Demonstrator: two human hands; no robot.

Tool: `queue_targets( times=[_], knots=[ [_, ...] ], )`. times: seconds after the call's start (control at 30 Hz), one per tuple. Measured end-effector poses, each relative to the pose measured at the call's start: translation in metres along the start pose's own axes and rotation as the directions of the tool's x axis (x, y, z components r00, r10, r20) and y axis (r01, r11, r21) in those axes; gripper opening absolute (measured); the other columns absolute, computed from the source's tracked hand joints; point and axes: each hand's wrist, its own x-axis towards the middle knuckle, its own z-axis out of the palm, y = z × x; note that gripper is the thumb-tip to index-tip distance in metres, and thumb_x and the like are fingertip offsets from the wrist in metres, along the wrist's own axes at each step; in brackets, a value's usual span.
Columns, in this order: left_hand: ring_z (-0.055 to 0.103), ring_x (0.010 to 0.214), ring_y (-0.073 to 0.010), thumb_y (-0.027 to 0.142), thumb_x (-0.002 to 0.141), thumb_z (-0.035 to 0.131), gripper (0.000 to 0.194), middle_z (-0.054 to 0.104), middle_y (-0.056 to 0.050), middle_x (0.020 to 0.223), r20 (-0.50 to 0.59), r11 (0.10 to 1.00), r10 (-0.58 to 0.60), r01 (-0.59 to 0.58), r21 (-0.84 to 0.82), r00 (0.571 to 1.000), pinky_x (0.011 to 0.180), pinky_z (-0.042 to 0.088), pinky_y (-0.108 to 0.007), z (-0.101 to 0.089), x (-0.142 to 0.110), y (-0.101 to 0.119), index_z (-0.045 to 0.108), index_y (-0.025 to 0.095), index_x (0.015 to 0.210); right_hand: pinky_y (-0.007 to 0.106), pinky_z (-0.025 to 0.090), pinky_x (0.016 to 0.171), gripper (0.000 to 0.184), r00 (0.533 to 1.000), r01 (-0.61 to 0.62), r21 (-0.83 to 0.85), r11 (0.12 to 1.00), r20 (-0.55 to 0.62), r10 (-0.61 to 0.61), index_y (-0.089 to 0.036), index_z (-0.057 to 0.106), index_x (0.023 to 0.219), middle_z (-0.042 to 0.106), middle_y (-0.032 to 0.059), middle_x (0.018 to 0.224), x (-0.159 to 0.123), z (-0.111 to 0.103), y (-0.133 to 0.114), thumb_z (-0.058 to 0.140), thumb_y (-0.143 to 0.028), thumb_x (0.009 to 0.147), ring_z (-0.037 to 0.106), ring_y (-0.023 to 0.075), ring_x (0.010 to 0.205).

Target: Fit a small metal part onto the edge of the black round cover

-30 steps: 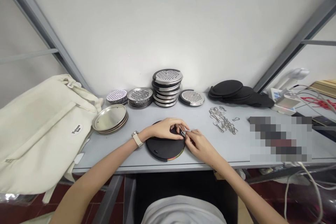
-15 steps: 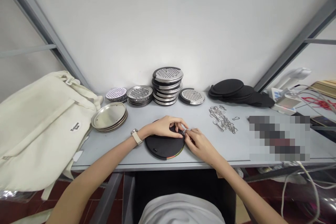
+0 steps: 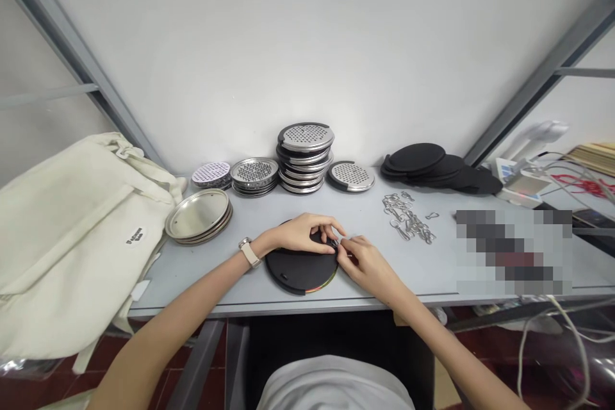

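Note:
A round black disc (image 3: 302, 269) lies flat near the desk's front edge, a thin coloured rim showing at its lower right. My left hand (image 3: 305, 232) rests over its upper part, with the thumb and bent fingers closed round a small metal carabiner clip (image 3: 335, 243) at the disc's right edge. From the right, my right hand (image 3: 361, 261) pinches at the same clip with thumb and forefinger. Fingertips hide most of the clip and where it meets the disc. Several loose metal clips (image 3: 408, 218) are scattered right of my hands.
Along the wall stand a tall stack of round graters with black edging (image 3: 306, 160), a single grater (image 3: 352, 177), lower grater stacks (image 3: 254, 174) and black discs (image 3: 417, 159). Plain metal discs (image 3: 198, 214) and a cream bag (image 3: 86, 230) are left; a blurred patch and cables, right.
Both hands stay at the disc's right edge with small finger movements. The clip, plainer to see between the fingertips a second ago, is now more covered. The view shifts slightly.

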Motion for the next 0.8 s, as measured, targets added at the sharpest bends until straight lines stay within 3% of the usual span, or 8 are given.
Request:
queue_targets(
  times=[0.63,0.8],
  knots=[
    [0.056,0.08,-0.0118,0.02,0.076,0.069,0.041,0.065,-0.007,0.095,-0.012,0.999,0.037,-0.037,-0.002,0.999,0.073,0.045,-0.023,0.0015,-0.0004,-0.0028,0.06,0.016,0.116,0.027,0.037,0.056,0.027,0.996,-0.077,0.045,0.996,-0.05,0.079,-0.022,0.041,0.064,0.048,0.0003,0.061,-0.0022,0.0016,0.0028,0.042,-0.024,0.092,0.05,0.0163,0.059],
    [0.057,0.08,-0.0118,0.021,0.076,0.069,0.039,0.066,-0.007,0.097,-0.022,1.0,0.026,-0.025,0.011,0.999,0.072,0.044,-0.023,0.0016,-0.0002,-0.0026,0.061,0.017,0.114,0.029,0.039,0.064,0.029,1.0,0.009,-0.004,1.0,0.017,-0.009,-0.022,0.038,0.064,0.048,0.0007,0.06,0.0003,0.0004,0.0022,0.038,-0.022,0.093,0.049,0.0185,0.065]
  ],
)
